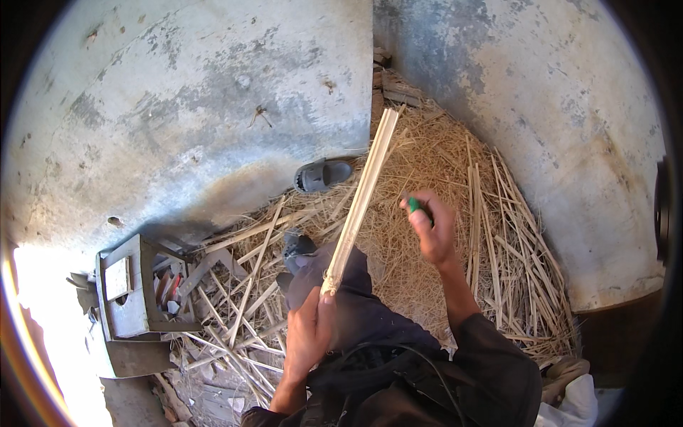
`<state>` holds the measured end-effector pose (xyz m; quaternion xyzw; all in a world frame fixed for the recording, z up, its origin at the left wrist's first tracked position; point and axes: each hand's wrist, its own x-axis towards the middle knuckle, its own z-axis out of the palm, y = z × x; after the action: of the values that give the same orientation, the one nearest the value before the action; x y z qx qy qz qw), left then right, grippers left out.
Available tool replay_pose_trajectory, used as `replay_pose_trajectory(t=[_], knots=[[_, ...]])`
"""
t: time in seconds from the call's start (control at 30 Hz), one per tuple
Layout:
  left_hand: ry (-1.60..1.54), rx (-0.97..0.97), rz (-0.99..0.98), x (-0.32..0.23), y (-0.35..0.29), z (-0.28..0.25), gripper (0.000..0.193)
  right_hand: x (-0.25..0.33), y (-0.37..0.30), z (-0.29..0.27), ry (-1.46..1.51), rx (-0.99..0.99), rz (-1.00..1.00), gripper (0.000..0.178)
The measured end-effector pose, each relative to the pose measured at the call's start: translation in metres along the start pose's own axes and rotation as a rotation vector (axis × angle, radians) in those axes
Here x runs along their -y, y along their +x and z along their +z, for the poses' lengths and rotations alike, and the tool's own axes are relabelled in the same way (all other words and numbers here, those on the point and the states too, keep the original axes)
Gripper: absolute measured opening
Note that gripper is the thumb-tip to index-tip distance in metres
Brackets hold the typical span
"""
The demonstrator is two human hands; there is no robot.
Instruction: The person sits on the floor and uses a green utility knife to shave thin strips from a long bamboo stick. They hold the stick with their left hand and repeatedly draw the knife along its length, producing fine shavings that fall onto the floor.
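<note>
A long pale strip of split wood or bamboo (361, 196) rises at a slant over my legs, its lower end frayed. My left hand (307, 334) is closed around that lower end, thumb along it. To the right of the strip and apart from it, my right hand (435, 226) is closed on a small green-handled tool (414, 205). Most of the tool is hidden by my fingers, and its working end is too small to make out.
Fine shavings (413, 156) cover the floor ahead, with a pile of long strips (509, 249) at the right and loose strips (245, 299) at the left. A grey clog (324, 175) lies by the stained wall (213, 85). A wooden box (135, 285) with odds and ends stands left.
</note>
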<state>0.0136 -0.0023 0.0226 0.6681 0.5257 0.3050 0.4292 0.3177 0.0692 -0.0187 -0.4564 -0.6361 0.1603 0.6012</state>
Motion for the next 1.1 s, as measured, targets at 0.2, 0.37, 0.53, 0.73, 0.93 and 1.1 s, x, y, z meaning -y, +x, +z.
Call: replay_pose_trajectory(t=[0.2,0.37,0.53,0.73,0.93,1.1], knots=[[-0.036,0.037,0.044,0.007,0.010,0.004,0.041,0.033,-0.023,0.030,-0.169,0.252,-0.213,0.026],[-0.181,0.107,0.023,0.013,0.015,0.000,0.046,0.034,-0.036,0.045,-0.170,0.306,-0.271,0.028],[-0.295,0.159,0.023,0.005,0.018,0.002,0.049,0.031,-0.039,0.052,-0.155,0.266,-0.284,0.027],[-0.358,0.198,-0.019,0.006,0.020,0.004,0.049,0.028,-0.036,0.050,-0.195,0.229,-0.318,0.025],[-0.389,0.212,-0.043,0.009,0.021,0.005,0.050,0.027,-0.032,0.050,-0.247,0.170,-0.379,0.030],[-0.455,0.236,-0.078,0.010,0.019,0.003,0.051,0.029,-0.029,0.046,-0.307,0.170,-0.396,0.032]])
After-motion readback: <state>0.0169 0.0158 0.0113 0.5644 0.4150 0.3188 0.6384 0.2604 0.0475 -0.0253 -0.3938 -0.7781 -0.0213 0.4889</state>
